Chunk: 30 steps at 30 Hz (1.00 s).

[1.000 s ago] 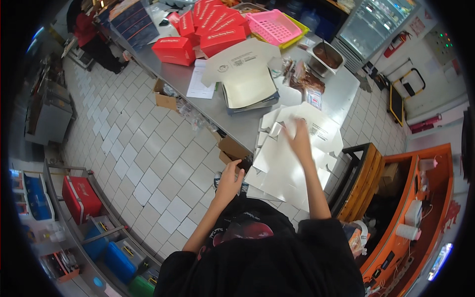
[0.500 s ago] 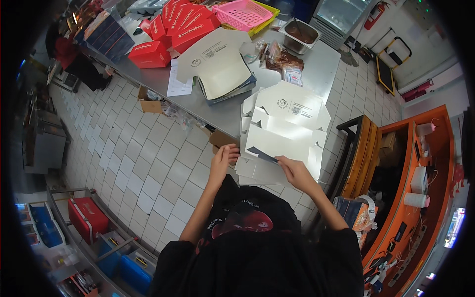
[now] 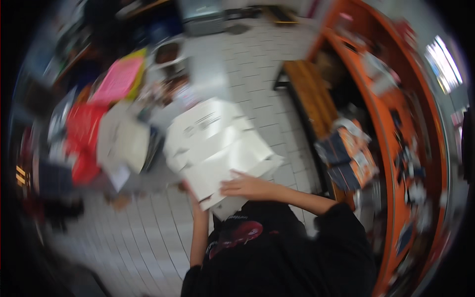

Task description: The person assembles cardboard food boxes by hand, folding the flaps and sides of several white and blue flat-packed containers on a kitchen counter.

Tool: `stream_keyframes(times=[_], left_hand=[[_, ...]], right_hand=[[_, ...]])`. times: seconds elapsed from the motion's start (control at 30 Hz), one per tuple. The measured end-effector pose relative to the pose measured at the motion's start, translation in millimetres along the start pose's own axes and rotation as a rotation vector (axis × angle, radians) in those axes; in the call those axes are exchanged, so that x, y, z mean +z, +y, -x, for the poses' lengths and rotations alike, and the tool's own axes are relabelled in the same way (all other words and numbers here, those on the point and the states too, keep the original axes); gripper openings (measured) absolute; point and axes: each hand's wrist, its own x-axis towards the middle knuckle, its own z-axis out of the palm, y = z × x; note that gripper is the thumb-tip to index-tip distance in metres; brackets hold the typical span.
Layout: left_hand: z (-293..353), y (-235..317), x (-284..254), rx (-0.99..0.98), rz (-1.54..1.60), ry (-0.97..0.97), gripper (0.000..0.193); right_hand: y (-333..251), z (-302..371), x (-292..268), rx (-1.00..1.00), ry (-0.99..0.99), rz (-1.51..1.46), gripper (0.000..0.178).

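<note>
A stack of flat white carton blanks (image 3: 210, 126) with small dark print lies at the table's near corner, and motion blurs it. My left hand (image 3: 196, 200) is at the left edge of the top carton. Its fingers are mostly hidden by the cardboard, so its grip does not show. Across the front of the same carton my right hand (image 3: 242, 186) rests with fingers stretched out flat.
Left of the stack sit a cream printed carton (image 3: 121, 136), red boxes (image 3: 84, 136) and a pink basket (image 3: 118, 79). A steel pan (image 3: 168, 54) holds brown contents. To the right stand a wooden bench (image 3: 309, 94) with wrapped packs (image 3: 346, 153) and an orange shelf (image 3: 381, 128).
The view has swung to the right and blurred. My right hand has gone from pinching the dark-sided flap to lying on the carton. My left hand now meets the carton's left edge.
</note>
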Motion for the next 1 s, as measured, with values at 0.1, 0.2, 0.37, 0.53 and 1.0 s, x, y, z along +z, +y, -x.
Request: stream_keyframes(times=[0.1,0.2,0.37,0.53,1.0], left_hand=[[-36.9,0.0,-47.8,-0.257,0.159,-0.421,0.072],[-28.6,36.0,50.3,-0.388,-0.028,0.09,0.067],[-25.1,52.2,131.2,-0.25,-0.11,-0.067,0.063],[-43.7,54.8,185.2,-0.396,0.029,-0.296,0.053],[-9.8,30.4,243.2,0.41,-0.629,-0.372,0.046]], right_hand=[[-4.6,1.1,8.4,-0.062,0.071,0.096,0.034],[-11.2,2.0,18.6,0.022,0.076,0.203,0.029],[-41.6,17.3,8.0,0.208,0.424,0.388,0.028],[-69.0,21.5,-17.3,0.396,0.658,0.485,0.024],[-89.0,48.2,-59.0,0.79,1.338,-0.024,0.007]])
